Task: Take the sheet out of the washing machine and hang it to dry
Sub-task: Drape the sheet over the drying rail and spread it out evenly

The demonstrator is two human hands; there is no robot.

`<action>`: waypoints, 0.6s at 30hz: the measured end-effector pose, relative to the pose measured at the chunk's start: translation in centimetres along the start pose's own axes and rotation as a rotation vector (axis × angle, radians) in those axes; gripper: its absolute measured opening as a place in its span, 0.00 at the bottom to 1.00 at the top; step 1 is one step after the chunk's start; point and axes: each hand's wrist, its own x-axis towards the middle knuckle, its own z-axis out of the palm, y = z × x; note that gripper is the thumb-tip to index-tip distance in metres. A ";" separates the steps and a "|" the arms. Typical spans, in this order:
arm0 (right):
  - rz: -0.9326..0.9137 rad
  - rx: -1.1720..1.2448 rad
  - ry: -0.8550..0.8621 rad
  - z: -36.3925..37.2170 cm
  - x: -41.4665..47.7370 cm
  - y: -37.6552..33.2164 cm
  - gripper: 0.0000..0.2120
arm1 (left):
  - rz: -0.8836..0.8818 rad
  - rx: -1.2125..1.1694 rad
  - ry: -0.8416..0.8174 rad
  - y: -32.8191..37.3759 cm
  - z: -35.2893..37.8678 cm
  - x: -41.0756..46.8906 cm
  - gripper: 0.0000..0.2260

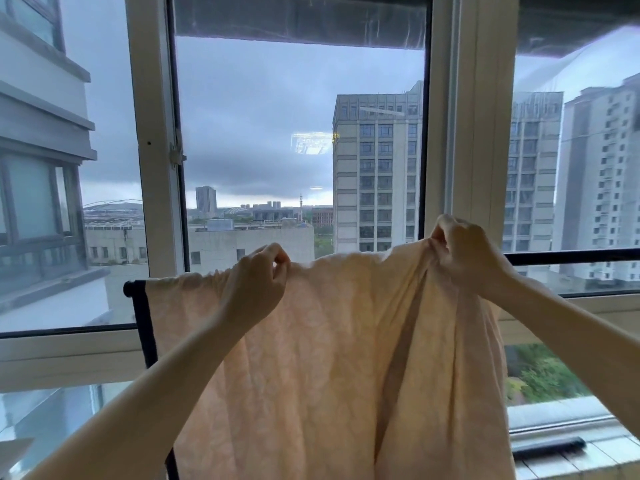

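A pale peach patterned sheet (329, 358) hangs over the top bar of a black drying rack (142, 320) in front of the window. My left hand (258, 282) pinches the sheet's top edge near the middle of the bar. My right hand (464, 252) grips a bunched fold of the sheet, lifted slightly above the bar. The left part of the sheet lies flat along the bar; the right part hangs in deep folds. The bar continues bare to the right (571, 256). No washing machine is in view.
Large white-framed windows (474, 133) stand right behind the rack, with tall buildings and a grey sky outside. A tiled sill with a dark flat object (549, 446) lies at the lower right.
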 end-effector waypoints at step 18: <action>-0.269 0.201 -0.123 3.2 0.5 -7.0 0.05 | 0.002 -0.172 0.053 1.0 -0.2 0.3 0.04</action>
